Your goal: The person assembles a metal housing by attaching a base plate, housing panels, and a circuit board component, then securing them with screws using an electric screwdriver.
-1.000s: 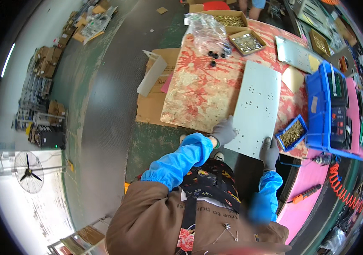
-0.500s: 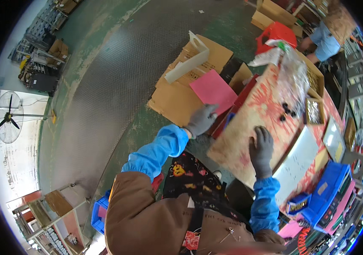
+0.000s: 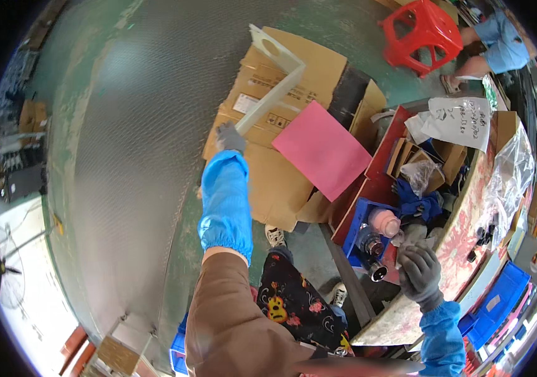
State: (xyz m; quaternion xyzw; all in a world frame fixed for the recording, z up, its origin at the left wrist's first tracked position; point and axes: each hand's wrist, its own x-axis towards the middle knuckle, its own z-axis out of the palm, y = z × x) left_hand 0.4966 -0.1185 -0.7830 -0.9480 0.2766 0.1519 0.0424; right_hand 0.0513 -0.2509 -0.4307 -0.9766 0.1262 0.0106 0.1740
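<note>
My left hand [image 3: 231, 138], in a grey glove with a blue sleeve cover, is closed at the near end of a white bent panel [image 3: 273, 98]. The panel has a round hole at its far end and lies on flattened cardboard [image 3: 275, 182]. To its right is a flat pink sheet [image 3: 323, 149], partly on the cardboard. My right hand [image 3: 420, 271], also grey-gloved, is by the edge of the stained table [image 3: 400, 320], its fingers bent inward. What those fingers hold, if anything, is hidden. Beside them a blue bin [image 3: 350, 242] contains bottles.
Below the table's edge is a red-sided compartment [image 3: 381, 147] with small boxes and blue gloves [image 3: 419, 202]. A red stool [image 3: 422, 34] stands at the far right, near another person's legs [image 3: 482, 60]. Clear plastic [image 3: 512, 173] lies on the table; a blue tray [image 3: 501, 305] is farther right.
My left hand has reached away from me and leftward to the white panel's end. My right hand has moved from the tabletop to the table's edge, its fingers more bent. The view has shifted.
</note>
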